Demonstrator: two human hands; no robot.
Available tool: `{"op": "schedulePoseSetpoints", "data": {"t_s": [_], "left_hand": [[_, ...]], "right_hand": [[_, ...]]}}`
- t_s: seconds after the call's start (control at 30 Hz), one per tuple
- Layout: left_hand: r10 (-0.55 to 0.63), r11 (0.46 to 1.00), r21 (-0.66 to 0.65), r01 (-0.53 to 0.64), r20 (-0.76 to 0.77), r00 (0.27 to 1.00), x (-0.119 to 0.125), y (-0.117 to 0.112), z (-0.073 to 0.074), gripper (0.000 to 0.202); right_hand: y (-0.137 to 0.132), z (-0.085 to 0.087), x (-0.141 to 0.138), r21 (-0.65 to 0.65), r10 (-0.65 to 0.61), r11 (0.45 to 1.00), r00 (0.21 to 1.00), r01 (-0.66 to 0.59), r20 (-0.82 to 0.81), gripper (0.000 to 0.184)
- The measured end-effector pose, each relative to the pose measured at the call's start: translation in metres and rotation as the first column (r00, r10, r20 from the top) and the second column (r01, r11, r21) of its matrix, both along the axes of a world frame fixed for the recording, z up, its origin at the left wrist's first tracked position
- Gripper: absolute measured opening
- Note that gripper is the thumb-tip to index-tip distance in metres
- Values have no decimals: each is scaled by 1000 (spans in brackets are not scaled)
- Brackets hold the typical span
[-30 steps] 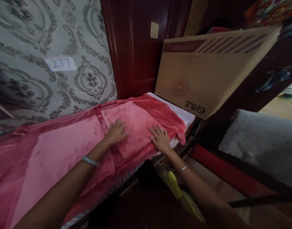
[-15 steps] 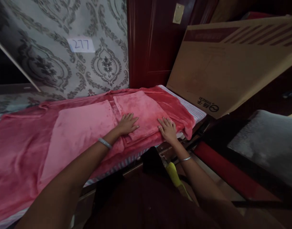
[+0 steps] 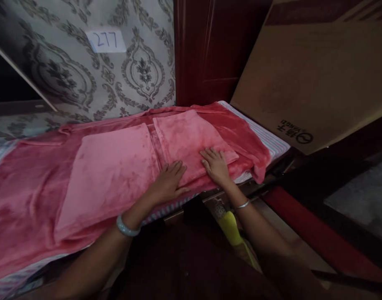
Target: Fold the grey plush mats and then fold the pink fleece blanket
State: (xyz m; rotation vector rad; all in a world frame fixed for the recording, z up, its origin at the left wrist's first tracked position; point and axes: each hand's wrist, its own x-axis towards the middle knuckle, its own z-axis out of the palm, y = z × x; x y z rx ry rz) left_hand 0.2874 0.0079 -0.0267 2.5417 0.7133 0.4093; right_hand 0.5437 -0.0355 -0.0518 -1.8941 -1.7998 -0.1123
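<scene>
Two pink plush pieces, looking like folded fabric or flat cushion covers, lie side by side on a darker pink plush blanket (image 3: 25, 183). My left hand (image 3: 170, 181) rests palm down at the near left corner of the right-hand piece (image 3: 184, 133), fingers stretched. On the near right part of that same piece, my right hand (image 3: 215, 164) lies flat with its fingers a little apart. The larger left-hand piece (image 3: 106, 171) is beside my left wrist. Neither hand grips anything.
Beneath the blanket is a striped sheet (image 3: 268, 139) on a narrow table or bench. A large cardboard box (image 3: 318, 75) leans at the back right. Behind stand a patterned wall with a paper marked 277 (image 3: 106, 40) and a dark red door (image 3: 206, 50). Something yellow (image 3: 231, 229) hangs below.
My left hand has slid toward me, to the near edge of the right-hand piece. My right hand stays flat on it. The view has tilted down and shifted slightly.
</scene>
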Motion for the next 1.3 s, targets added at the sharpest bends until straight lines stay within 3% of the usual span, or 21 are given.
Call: {"op": "schedulePoseSetpoints", "data": {"t_s": [0.07, 0.2, 0.37, 0.5, 0.63, 0.77, 0.93, 1.1, 1.23, 1.3], "left_hand": [[0, 1000, 24, 0, -25, 1000, -2, -1, 1, 75], [-4, 996, 91, 5, -7, 1000, -8, -2, 7, 53], [40, 993, 100, -63, 213, 976, -9, -2, 5, 38], [147, 988, -3, -155, 336, 930, -1, -2, 11, 28], [175, 984, -28, -176, 314, 933, 7, 0, 22, 26], [191, 981, -15, -195, 286, 939, 6, 2, 20, 21], [112, 989, 68, -131, 233, 966, -2, 1, 11, 48], [85, 994, 52, -97, 189, 978, -11, 1, 15, 49], [254, 958, 73, -278, 238, 937, -10, 0, 18, 33], [359, 918, 111, -381, 175, 917, -5, -2, 20, 28]], "right_hand": [[1, -7, -1, 13, -6, 1000, 1000, 6, -10, 46], [-3, -14, 5, 73, 31, 997, 998, -26, -60, 46], [-18, -13, 16, 122, 189, 977, 975, -175, -117, 49], [-27, -10, 23, 144, 280, 955, 946, -258, -163, 55], [-25, -1, 30, 140, 291, 954, 932, -265, -218, 49], [-23, 10, 30, 129, 342, 938, 922, -323, -180, 45], [-21, 12, 26, 106, 407, 913, 896, -394, -175, 43], [-19, 10, 29, 84, 437, 899, 877, -429, -201, 43], [-20, 12, 28, 103, 447, 894, 860, -435, -244, 43], [-21, 12, 25, 104, 441, 897, 863, -429, -245, 43]]}}
